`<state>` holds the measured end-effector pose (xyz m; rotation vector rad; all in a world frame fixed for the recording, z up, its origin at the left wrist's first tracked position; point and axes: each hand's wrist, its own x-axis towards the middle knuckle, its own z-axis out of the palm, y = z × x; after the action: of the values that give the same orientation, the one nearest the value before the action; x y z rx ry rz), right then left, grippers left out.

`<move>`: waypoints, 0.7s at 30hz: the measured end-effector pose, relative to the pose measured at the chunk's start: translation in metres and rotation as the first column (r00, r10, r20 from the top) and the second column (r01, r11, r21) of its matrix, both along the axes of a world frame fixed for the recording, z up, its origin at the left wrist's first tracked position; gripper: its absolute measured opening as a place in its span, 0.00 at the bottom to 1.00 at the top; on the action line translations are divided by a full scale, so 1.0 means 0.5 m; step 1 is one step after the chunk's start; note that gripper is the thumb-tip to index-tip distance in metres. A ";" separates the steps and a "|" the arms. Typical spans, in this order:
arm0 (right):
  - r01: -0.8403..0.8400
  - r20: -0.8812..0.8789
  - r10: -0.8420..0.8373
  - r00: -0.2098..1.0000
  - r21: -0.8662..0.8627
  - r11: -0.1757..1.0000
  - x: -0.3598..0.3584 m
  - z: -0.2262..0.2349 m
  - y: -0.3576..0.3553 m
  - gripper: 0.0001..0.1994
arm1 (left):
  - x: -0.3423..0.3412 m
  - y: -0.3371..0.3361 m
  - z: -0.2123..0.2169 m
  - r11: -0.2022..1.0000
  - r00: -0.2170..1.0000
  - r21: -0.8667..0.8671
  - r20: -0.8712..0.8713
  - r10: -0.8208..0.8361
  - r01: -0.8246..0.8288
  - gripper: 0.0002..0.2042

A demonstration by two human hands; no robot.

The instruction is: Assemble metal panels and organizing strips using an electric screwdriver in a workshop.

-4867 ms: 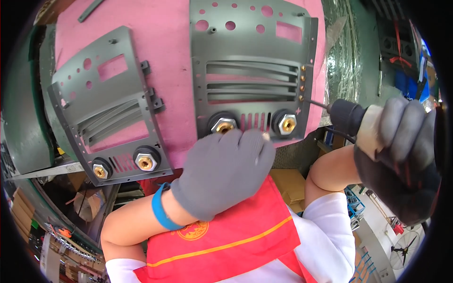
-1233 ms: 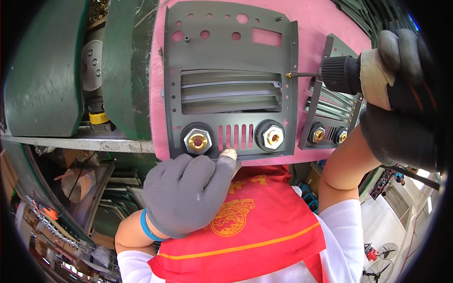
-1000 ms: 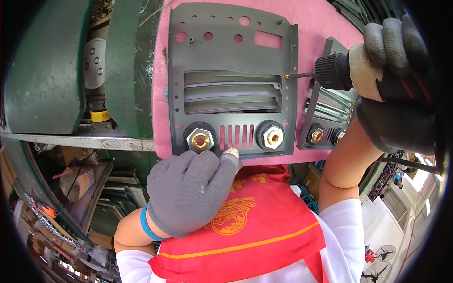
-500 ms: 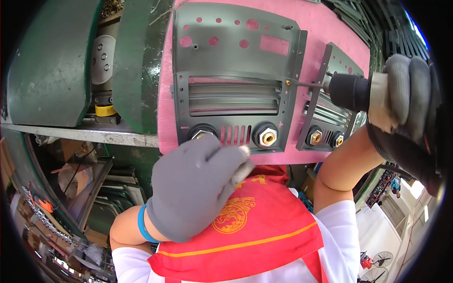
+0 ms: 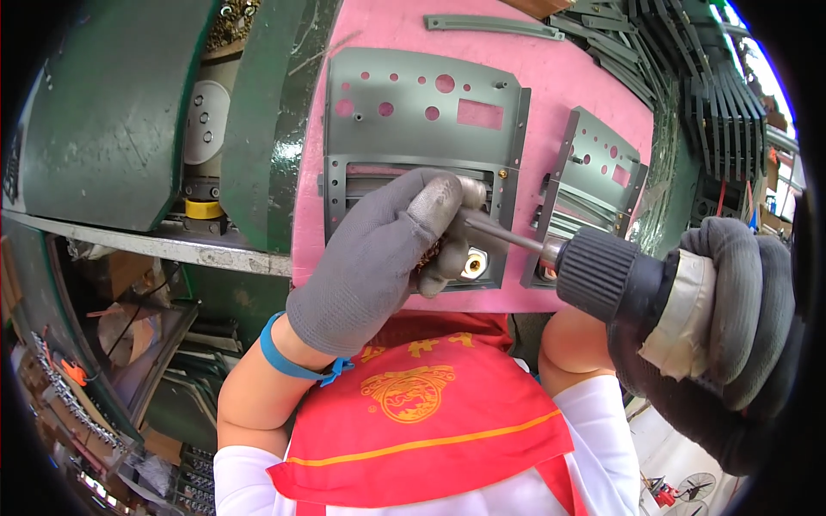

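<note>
My right hand [image 5: 731, 318], in a grey glove, grips a power screwdriver [image 5: 598, 271] with a black ribbed collar and pale tape. Its long bit points left, the tip at the fingertips of my left hand [image 5: 379, 232]. That hand, also gloved, is closed with a cluster of small brass-coloured screws [image 5: 428, 254] showing under its fingers. It hovers over the lower part of a grey metal panel [image 5: 400, 142] with holes and slats, hiding much of it. A brass screw [image 5: 502, 174] sits in the panel's right flange. One round brass-centred connector [image 5: 474, 264] shows beside my left fingers.
A second, similar panel [image 5: 594, 163] stands to the right on the pink mat [image 5: 379, 26]. A loose grey strip [image 5: 495, 27] lies at the far edge. Stacked metal brackets [image 5: 727, 129] fill the far right. Green metal plates [image 5: 95, 112] and a box of brassy screws [image 5: 231, 24] are on the left.
The screwdriver has come off the panel's right-flange screw and moved down and nearer. My left hand has risen over the panel to meet the bit's tip.
</note>
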<state>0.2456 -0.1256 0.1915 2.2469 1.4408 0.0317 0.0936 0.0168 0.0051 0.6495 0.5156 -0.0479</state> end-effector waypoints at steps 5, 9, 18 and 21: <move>-0.257 0.002 0.259 0.966 -0.103 0.961 0.013 0.012 0.010 0.18 | 0.000 0.002 0.007 0.997 0.996 -0.055 -0.078 0.052 -0.056 0.23; -0.474 -0.072 0.471 0.879 -0.239 0.847 0.011 0.038 0.046 0.17 | 0.004 -0.004 0.010 0.991 0.989 0.006 -0.066 0.133 -0.133 0.22; -0.392 -0.007 0.395 0.919 -0.143 0.909 -0.017 -0.005 0.057 0.13 | -0.003 0.003 0.011 0.997 0.995 -0.066 -0.099 0.023 -0.030 0.29; -0.328 0.029 0.332 0.943 -0.083 0.941 -0.018 -0.007 0.051 0.14 | 0.000 -0.001 0.018 1.000 0.990 -0.022 -0.139 0.000 -0.003 0.29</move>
<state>0.2364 -0.1000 0.1881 1.9090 1.7489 0.1292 0.0934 0.0164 0.0141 0.6269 0.6492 -0.0982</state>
